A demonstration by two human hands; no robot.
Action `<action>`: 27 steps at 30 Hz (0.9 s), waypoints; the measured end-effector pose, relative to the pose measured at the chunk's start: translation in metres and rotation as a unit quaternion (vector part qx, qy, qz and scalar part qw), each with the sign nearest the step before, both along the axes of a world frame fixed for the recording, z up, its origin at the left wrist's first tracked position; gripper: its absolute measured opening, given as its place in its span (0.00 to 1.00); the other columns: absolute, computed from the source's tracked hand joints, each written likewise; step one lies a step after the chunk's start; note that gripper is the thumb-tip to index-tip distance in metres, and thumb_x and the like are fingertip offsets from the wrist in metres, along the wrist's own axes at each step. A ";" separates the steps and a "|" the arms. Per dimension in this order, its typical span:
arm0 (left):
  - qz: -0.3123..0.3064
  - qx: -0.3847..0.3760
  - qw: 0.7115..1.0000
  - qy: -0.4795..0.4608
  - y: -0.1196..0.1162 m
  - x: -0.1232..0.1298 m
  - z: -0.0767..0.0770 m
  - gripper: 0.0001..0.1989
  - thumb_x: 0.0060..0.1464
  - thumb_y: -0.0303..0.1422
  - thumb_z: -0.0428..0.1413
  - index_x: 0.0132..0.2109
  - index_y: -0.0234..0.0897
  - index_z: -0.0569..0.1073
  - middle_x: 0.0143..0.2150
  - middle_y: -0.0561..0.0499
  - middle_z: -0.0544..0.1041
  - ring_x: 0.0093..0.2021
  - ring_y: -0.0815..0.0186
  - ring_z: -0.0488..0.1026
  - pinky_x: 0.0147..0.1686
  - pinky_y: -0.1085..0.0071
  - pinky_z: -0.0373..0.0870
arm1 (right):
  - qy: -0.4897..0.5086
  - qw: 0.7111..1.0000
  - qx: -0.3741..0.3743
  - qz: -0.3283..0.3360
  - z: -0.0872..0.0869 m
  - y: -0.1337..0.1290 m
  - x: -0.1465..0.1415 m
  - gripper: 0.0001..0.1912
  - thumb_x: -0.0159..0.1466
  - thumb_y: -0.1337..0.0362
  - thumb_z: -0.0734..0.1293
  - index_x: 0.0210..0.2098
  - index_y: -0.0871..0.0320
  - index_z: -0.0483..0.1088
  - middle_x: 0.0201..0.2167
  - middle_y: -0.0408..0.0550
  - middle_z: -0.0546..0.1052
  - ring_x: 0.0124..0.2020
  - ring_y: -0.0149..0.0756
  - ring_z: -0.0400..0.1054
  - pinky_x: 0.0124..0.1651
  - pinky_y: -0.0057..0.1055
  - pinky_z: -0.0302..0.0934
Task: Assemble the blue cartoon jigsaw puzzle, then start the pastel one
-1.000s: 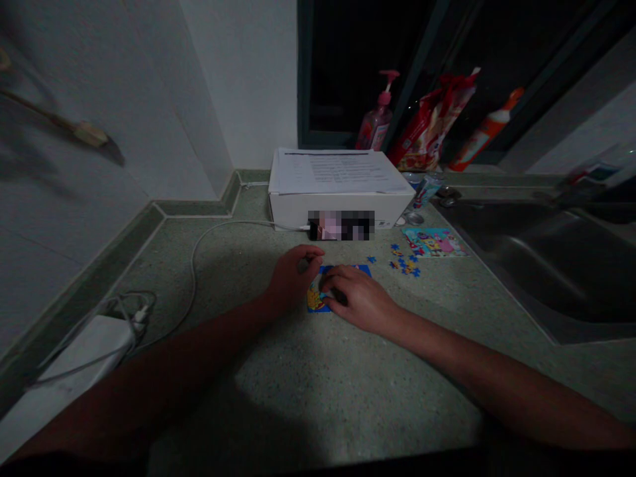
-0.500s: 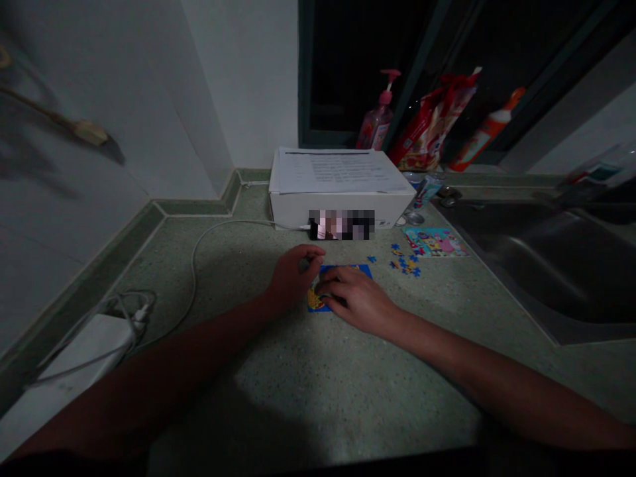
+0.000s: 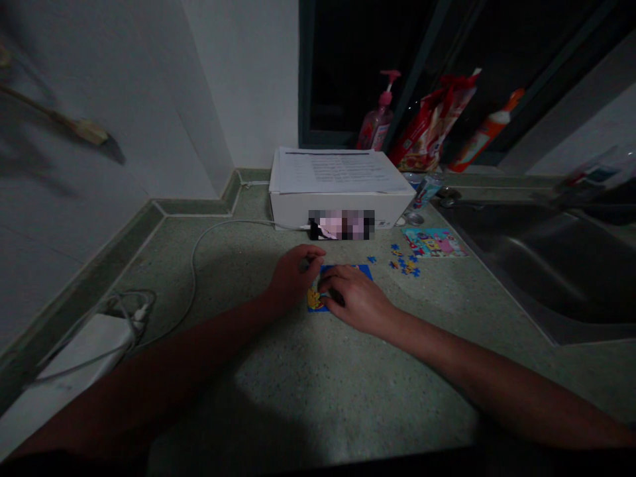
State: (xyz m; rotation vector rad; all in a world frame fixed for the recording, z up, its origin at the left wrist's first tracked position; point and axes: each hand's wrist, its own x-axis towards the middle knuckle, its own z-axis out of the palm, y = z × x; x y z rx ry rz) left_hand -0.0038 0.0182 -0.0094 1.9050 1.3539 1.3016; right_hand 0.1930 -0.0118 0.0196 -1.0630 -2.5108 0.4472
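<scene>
Puzzle [image 3: 315,300], flat, blue-edged, under the curled right hand [image 3: 349,293] (grip unclear).

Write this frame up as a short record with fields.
Left hand: beside the jigsaw, fingers curled
Right hand: over the jigsaw, fingers bent; grip hidden
Loose jigsaw pieces: right of the right hand
Picture card: between loose pieces and sink
Phone: before the white box, cable attached
</scene>
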 end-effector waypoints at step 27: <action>-0.010 0.013 1.000 0.013 0.001 -0.001 0.000 0.07 0.62 0.30 0.58 0.44 0.42 0.80 0.41 0.51 0.86 0.42 0.61 0.83 0.48 0.61 0.82 | -0.023 0.996 -0.056 -0.062 0.007 0.006 0.002 0.01 0.68 0.66 0.73 0.38 0.54 0.77 0.37 0.48 0.78 0.39 0.40 0.74 0.45 0.37 0.66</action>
